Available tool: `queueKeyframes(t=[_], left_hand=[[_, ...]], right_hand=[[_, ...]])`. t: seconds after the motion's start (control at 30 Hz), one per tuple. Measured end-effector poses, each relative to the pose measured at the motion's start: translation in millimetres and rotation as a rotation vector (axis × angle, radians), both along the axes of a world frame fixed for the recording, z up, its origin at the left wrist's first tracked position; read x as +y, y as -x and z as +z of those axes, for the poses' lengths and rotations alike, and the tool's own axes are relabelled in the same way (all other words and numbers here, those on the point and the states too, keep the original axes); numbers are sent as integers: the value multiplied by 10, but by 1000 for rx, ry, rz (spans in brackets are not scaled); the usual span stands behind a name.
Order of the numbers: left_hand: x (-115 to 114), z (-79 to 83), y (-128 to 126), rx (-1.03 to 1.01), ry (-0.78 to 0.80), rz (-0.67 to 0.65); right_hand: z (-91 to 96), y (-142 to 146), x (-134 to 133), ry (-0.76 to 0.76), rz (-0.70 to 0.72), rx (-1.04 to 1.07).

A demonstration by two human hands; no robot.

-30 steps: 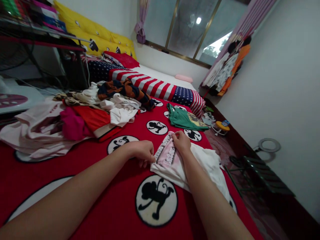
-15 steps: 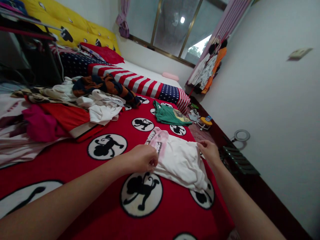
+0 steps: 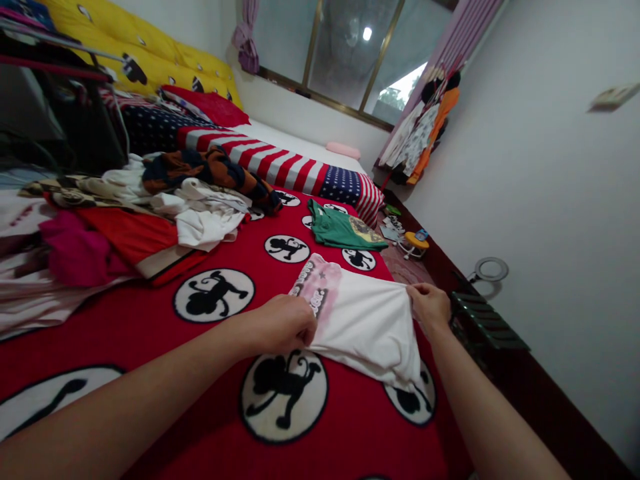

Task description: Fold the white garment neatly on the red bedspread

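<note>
A white shirt [image 3: 367, 313] with a pink print and lettering lies spread on a red blanket [image 3: 200, 400] patterned with black monkeys in white circles. My left hand [image 3: 290, 323] is closed on the shirt's near left edge, beside the print; its fingertips are partly hidden. On the far right corner, my right hand [image 3: 430, 303] pinches the cloth between thumb and fingers. The fabric between both hands looks fairly taut, with soft wrinkles toward the near right edge. Just beyond the shirt is a folded green garment [image 3: 340, 227] with a yellowish print.
A heap of mixed clothes [image 3: 130, 227] covers the left side of the blanket. Behind it stands a bed with a stars-and-stripes cover [image 3: 280, 163]. To the right are a dark rack [image 3: 493, 320], a ring-shaped lamp [image 3: 491, 269], a yellow stool [image 3: 416, 241] and the wall.
My right hand has moved a little to the right, drawing the shirt's corner with it. The white cloth is smoother and more stretched. My left hand stays nearly in place.
</note>
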State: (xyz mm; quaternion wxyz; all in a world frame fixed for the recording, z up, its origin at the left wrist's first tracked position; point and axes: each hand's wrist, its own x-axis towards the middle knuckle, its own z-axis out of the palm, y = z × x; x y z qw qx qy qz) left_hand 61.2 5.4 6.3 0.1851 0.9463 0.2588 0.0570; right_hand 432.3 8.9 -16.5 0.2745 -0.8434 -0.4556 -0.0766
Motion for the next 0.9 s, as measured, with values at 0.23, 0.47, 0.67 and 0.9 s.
queueKeyframes(t=[0.23,0.47,0.67,0.9], left_hand=[[22,-72,-30,-103,-35,34],[34,-280,-152,-435,-149,89],[80,-479,-173,-309,-191,49],[109,-522,-160,-226,-213,32]], right_hand=[[-90,73,-87,42,52,39],[71,238,-903,66,316,292],[-38,567,-1496,233,405,513],[-20,757,-1584,-17,284,515]])
